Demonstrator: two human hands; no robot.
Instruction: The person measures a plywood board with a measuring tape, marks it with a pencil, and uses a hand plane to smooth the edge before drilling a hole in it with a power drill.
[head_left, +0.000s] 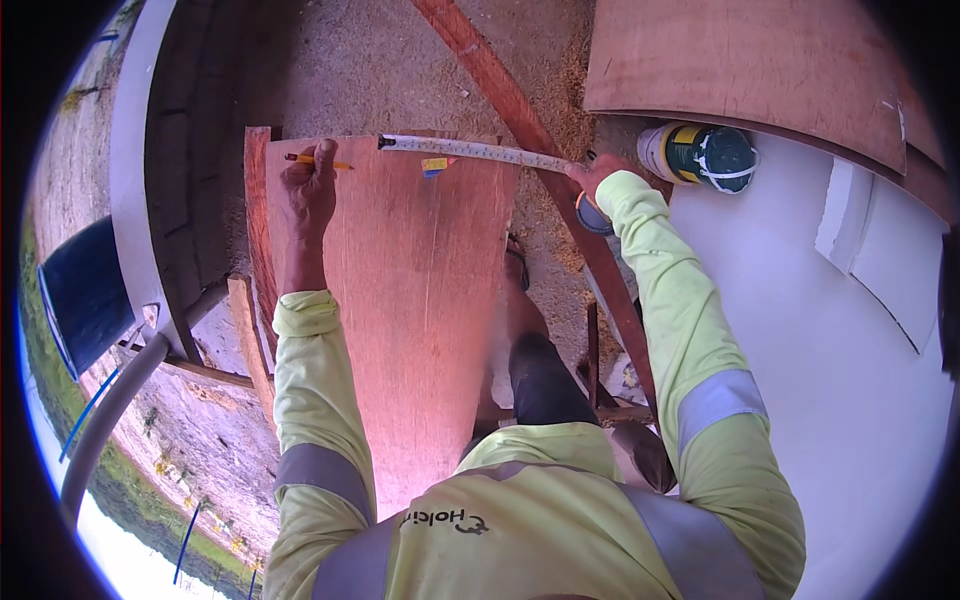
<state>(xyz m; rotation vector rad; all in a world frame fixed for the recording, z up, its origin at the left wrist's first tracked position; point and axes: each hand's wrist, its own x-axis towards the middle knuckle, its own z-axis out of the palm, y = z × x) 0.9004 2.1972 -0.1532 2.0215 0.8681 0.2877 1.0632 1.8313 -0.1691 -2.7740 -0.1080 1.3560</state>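
Your pale yellow-green long-sleeved shirt w/ silver-grey bands (520,500) is nearest the cam, both sleeves running fwd to your hands. Your L hand (310,190) is closed, thumb pressed on a thin orange pencil (342,165) that sits crosswise, sticking out both sides. It's over the L part of a long reddish-brown plywood board (400,270), nr the far edge. Your R hand (600,175), out past the board's R edge, grips a white-bladed tape measure (475,148) close to its dark, orange-rimmed round case (593,213); some fingers hidden. Blade's out to the L across the board's far end, black tip well short of the L edge & apart from your L hand. Small yellow-and-blue patch (435,166) is just below the blade; can't tell if it's stuck on or loose. Diag. red-brown timber beam (500,85) passes R of the board, under your R arm. Green, yellow & white bucket (710,155) lies tipped, R of your R hand, nr brown curved sheets (740,60).
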